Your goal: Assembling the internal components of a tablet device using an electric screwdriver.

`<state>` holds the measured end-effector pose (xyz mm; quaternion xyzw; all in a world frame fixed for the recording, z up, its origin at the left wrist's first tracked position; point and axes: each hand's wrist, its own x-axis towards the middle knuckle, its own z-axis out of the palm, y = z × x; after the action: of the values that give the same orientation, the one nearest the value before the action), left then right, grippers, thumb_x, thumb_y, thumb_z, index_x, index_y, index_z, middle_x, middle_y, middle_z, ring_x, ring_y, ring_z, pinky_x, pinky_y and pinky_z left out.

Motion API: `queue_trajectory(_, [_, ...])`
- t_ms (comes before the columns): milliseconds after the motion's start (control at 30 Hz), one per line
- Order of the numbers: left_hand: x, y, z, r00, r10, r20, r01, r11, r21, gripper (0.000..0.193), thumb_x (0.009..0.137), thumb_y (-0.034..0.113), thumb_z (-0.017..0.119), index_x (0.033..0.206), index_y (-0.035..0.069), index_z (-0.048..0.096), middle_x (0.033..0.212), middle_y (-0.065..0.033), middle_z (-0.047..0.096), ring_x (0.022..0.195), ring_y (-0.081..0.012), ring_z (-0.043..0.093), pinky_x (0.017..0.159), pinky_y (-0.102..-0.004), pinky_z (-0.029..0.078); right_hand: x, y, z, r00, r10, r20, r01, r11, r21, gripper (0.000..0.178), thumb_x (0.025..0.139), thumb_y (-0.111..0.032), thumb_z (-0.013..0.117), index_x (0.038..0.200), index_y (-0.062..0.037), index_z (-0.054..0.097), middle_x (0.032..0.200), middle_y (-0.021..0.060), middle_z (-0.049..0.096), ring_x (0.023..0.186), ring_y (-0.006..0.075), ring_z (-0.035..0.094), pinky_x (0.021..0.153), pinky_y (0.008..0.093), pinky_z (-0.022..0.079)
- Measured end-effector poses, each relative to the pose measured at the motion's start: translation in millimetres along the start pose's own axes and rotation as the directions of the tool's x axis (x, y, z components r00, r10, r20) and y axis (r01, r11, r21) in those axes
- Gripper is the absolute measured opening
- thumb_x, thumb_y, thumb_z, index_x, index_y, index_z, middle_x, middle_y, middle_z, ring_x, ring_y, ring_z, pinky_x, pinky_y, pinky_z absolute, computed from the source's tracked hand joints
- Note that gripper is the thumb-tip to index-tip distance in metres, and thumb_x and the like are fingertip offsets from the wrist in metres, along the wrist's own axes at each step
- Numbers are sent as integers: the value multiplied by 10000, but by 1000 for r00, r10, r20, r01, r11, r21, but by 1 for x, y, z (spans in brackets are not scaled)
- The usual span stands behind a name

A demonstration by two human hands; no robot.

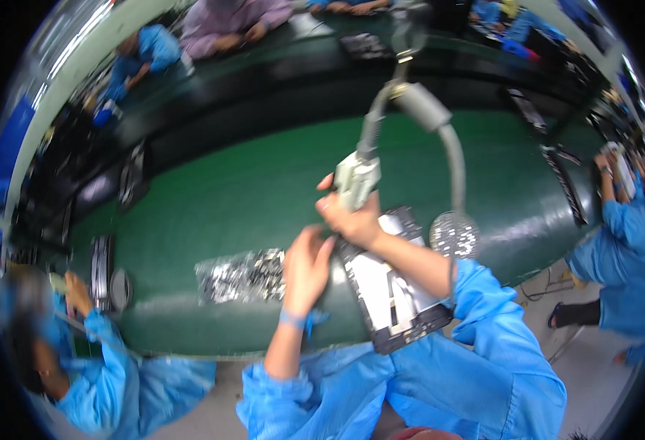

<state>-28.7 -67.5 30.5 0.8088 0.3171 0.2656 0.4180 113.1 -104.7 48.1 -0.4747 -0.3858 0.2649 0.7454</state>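
My right hand (pixel 355 224) is closed around a pale grey, blocky handheld tool (pixel 357 180) hanging from a cable over the bench; its tip is hidden. Below that forearm, a flat electronic device (pixel 370 282) with a black frame and white panels lies tilted at the bench's near edge, partly covered by the arm. Just left of the device is my left hand (pixel 305 268), its thumb apart from its slightly bent fingers and nothing visible in it. A blue band circles that wrist. Beside this hand lies a shiny clear plastic bag (pixel 242 277) with dark and silvery contents.
A round dish (pixel 454 236) of small shiny pieces sits right of the device. A grey tube (pixel 454 161) arches above the green bench (pixel 242 191). Dark long parts (pixel 565 183) lie far right, others (pixel 101 271) at left. Co-workers sit on both sides and opposite.
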Motion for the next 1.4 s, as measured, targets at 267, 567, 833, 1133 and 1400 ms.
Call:
queue_trajectory(267, [-172,80,21,778,-539,324,608,775,-172,743,930,290,502,1464,25,60,1027,-316,532,891,-388,533,768,-392,438,12,-17,8,995,-98,12,99,991,-94,214,790,-169,695,929,-54,579,735,-2,557,682,78,511,617,274,427])
queue_trajectory(567, [-165,52,35,871,-488,60,402,637,-658,448,983,185,436,1355,-46,340,862,-191,622,457,-183,562,398,-284,467,26,-63,-8,990,-124,-63,128,990,52,174,801,-127,688,912,-52,576,736,0,580,658,69,539,592,259,442])
queue_trajectory(833, [12,-15,49,873,-448,-192,244,742,-624,322,984,196,432,1236,14,515,857,-56,602,534,-98,519,408,-231,439,52,-118,-73,895,-268,-357,329,937,120,106,798,-7,655,888,-33,604,644,1,557,459,58,475,417,218,368])
queue_trajectory(1133, [145,-65,57,801,-510,-314,10,535,-845,535,851,-39,528,1359,-25,362,931,-45,568,746,-118,542,634,-226,453,56,-127,-83,891,-182,-415,276,945,178,114,795,24,637,882,-18,576,599,11,503,447,77,457,430,226,374])
queue_trajectory(1400, [-22,16,32,987,-109,-116,92,985,-144,289,828,70,646,1110,16,624,1026,-119,669,941,-212,643,823,-313,503,61,-122,-94,889,-200,-411,273,954,126,114,799,-20,653,900,-26,599,602,-5,496,461,75,449,471,230,381])
